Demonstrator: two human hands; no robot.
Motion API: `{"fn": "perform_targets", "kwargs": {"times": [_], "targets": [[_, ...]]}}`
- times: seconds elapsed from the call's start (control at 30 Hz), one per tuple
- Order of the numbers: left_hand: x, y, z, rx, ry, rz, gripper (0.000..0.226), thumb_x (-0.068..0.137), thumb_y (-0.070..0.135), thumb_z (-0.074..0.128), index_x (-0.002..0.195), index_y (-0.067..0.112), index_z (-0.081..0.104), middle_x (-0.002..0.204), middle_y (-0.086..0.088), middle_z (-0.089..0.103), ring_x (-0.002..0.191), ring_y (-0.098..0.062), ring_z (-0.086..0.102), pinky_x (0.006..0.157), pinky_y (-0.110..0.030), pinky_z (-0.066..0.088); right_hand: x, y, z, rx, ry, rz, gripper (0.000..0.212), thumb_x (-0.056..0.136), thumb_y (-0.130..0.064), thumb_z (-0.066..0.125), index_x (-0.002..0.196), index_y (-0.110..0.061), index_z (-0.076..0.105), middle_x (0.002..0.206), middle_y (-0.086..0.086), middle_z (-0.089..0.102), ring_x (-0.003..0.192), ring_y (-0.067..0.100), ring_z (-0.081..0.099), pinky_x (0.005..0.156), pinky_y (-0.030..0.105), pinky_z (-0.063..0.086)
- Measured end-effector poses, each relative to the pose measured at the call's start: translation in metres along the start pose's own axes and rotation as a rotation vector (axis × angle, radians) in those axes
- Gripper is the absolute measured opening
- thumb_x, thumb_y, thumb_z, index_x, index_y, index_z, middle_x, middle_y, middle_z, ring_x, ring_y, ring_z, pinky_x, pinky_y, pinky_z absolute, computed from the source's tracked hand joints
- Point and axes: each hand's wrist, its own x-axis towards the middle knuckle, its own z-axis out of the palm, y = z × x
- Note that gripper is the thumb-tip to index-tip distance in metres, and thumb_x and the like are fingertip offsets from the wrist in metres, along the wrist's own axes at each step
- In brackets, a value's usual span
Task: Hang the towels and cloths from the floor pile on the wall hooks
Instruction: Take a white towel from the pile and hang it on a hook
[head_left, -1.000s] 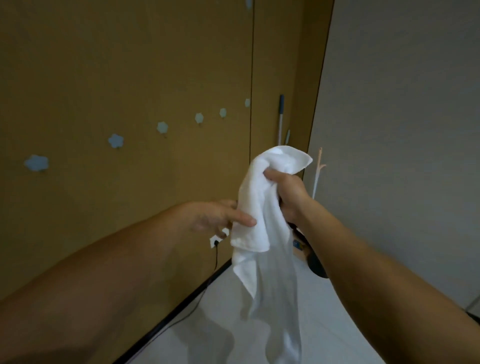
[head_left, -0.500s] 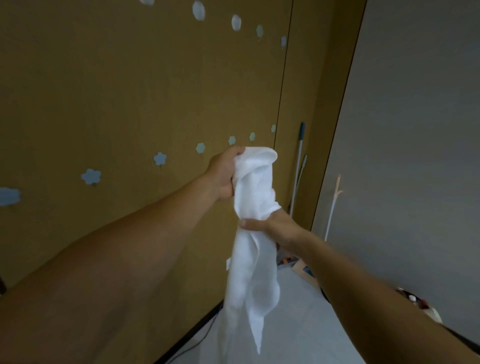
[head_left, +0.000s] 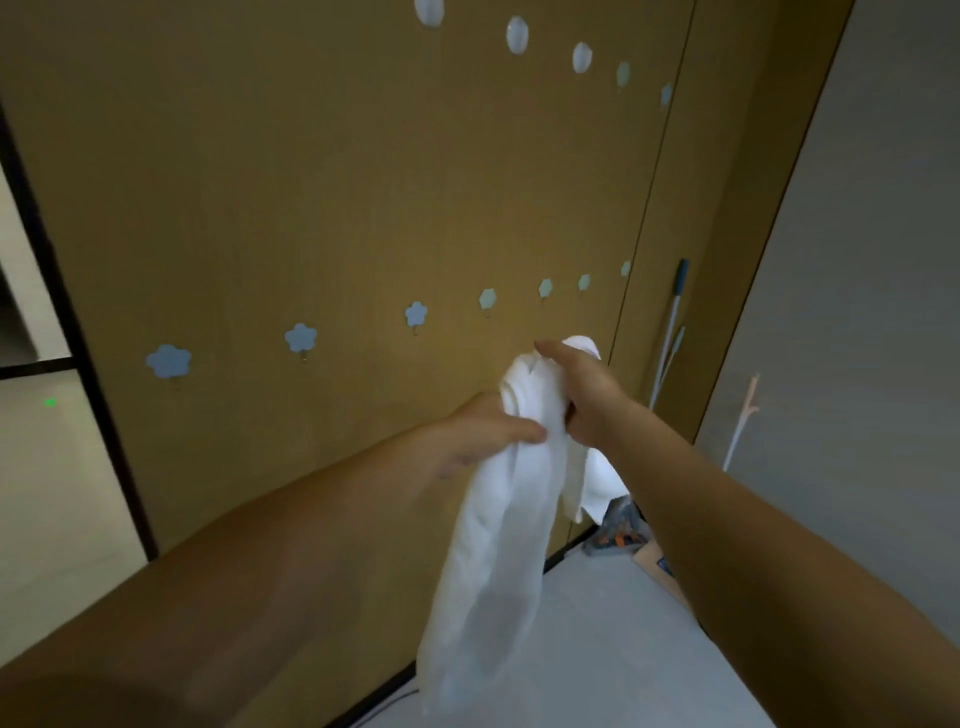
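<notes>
- Far left: a dark door frame is bordering the brown wall. A paler room with a small green light is showing beyond it.
- Wall, low row: flower hooks are running rightward and slightly upward, beginning with the near blue hook and the second hook. All are hanging bare.
- Wall, high row: oval hooks are sitting near the top edge, also bare.
- Centre: the left hand is pinching the white towel just under its bunched top, thumb lying over the cloth. The towel is hanging in the air before the wall, below and right of the low row. Its blurred tail is trailing toward the floor.
- Right of centre: the right hand is gripping the bunched top, fingers curled round it.
- Step, as judged: bringing the towel up to a hook, with the hanging not yet done.
- Next move: it is calling for freeing a fold or edge, raising it and dropping it over a prong. A thick bunch is likely to slide off.
- Right: poles are leaning in the corner beside clutter.
- Room for moving: open room is lying leftward and upward, while the corner is crowding the right side.
- Pile: not in view.
</notes>
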Motion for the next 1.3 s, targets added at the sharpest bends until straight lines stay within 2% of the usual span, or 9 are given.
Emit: {"fn": "perform_targets", "kwargs": {"times": [0.1, 0.3, 0.43, 0.6, 0.8, 0.9, 1.03, 1.13, 1.3], "targets": [[0.0, 0.008, -0.014, -0.331, 0.188, -0.063, 0.033, 0.082, 0.019, 0.066, 0.112, 0.007, 0.063, 0.095, -0.01, 0.074, 0.089, -0.026, 0.07, 0.082, -0.037, 0.056, -0.002, 0.006, 0.004, -0.176, 0.07, -0.032, 0.037, 0.079, -0.048, 0.07, 0.099, -0.018, 0.064, 0.096, 0.006, 0.071, 0.089, 0.024, 0.067, 0.082, 0.037, 0.053], [-0.005, 0.019, -0.015, -0.446, 0.291, -0.112, 0.035, 0.09, 0.037, 0.051, 0.107, 0.008, 0.062, 0.098, -0.012, 0.07, 0.097, -0.029, 0.065, 0.093, -0.04, 0.048, -0.006, 0.019, 0.008, -0.47, 0.214, -0.354, 0.033, 0.083, -0.039, 0.068, 0.106, -0.016, 0.062, 0.099, 0.0, 0.064, 0.089, 0.019, 0.062, 0.078, 0.034, 0.053], [-0.014, 0.026, -0.011, -0.671, 0.291, -0.108, 0.028, 0.09, 0.031, 0.051, 0.098, 0.007, 0.062, 0.075, -0.009, 0.069, 0.074, -0.023, 0.064, 0.072, -0.032, 0.052, -0.014, 0.023, 0.013, -0.578, 0.126, -0.446, 0.018, 0.081, -0.035, 0.07, 0.094, -0.024, 0.063, 0.085, -0.009, 0.066, 0.079, 0.013, 0.063, 0.061, 0.024, 0.045], [-0.029, 0.035, -0.013, -0.792, 0.304, -0.066, 0.042, 0.087, 0.028, 0.056, 0.121, 0.003, 0.058, 0.106, -0.018, 0.065, 0.093, -0.029, 0.063, 0.082, -0.037, 0.052, -0.021, 0.016, 0.013, -0.51, 0.08, -0.334, 0.032, 0.076, -0.038, 0.078, 0.084, -0.015, 0.057, 0.08, 0.0, 0.062, 0.068, 0.013, 0.057, 0.058, 0.027, 0.046], [-0.042, 0.031, -0.026, -0.603, 0.525, -0.045, 0.039, 0.075, 0.006, 0.074, 0.112, 0.005, 0.063, 0.092, -0.014, 0.074, 0.083, -0.027, 0.072, 0.066, -0.034, 0.058, -0.032, 0.013, 0.021, -0.153, -0.296, -0.164, 0.023, 0.087, -0.021, 0.071, 0.087, -0.001, 0.06, 0.092, 0.021, 0.065, 0.082, 0.03, 0.061, 0.074, 0.041, 0.049], [-0.054, 0.024, -0.035, -0.547, 0.576, -0.091, 0.044, 0.067, 0.001, 0.073, 0.109, 0.007, 0.064, 0.098, -0.015, 0.073, 0.089, -0.031, 0.071, 0.078, -0.043, 0.058, -0.035, 0.018, 0.026, -0.022, -0.439, -0.011, 0.025, 0.094, -0.02, 0.061, 0.097, 0.005, 0.066, 0.098, 0.015, 0.074, 0.087, 0.026, 0.071, 0.078, 0.036, 0.056], [-0.078, 0.009, -0.055, -0.281, 0.641, -0.192, 0.037, 0.072, 0.0, 0.058, 0.109, 0.001, 0.06, 0.093, -0.014, 0.065, 0.082, -0.027, 0.065, 0.071, -0.037, 0.057, -0.028, 0.02, 0.031, 0.165, -0.314, 0.116, 0.024, 0.101, -0.016, 0.047, 0.087, -0.002, 0.061, 0.081, 0.009, 0.069, 0.074, 0.021, 0.065, 0.063, 0.032, 0.054], [-0.107, -0.003, -0.086, 0.001, 0.749, -0.303, 0.025, 0.084, 0.002, 0.052, 0.107, -0.006, 0.055, 0.09, -0.017, 0.056, 0.08, -0.029, 0.058, 0.061, -0.031, 0.048, -0.006, 0.014, 0.01, 0.223, -0.183, 0.075, 0.025, 0.104, -0.017, 0.037, 0.1, -0.002, 0.055, 0.101, 0.012, 0.061, 0.092, 0.027, 0.061, 0.084, 0.04, 0.049], [-0.152, -0.018, -0.117, -0.006, 0.921, -0.389, 0.009, 0.092, 0.004, 0.047, 0.088, 0.002, 0.056, 0.087, -0.014, 0.054, 0.074, -0.028, 0.054, 0.067, -0.035, 0.046, 0.03, 0.014, -0.017, 0.08, -0.03, 0.009, 0.04, 0.101, -0.026, 0.046, 0.129, 0.003, 0.051, 0.13, 0.013, 0.056, 0.119, 0.03, 0.054, 0.102, 0.042, 0.045]]}}
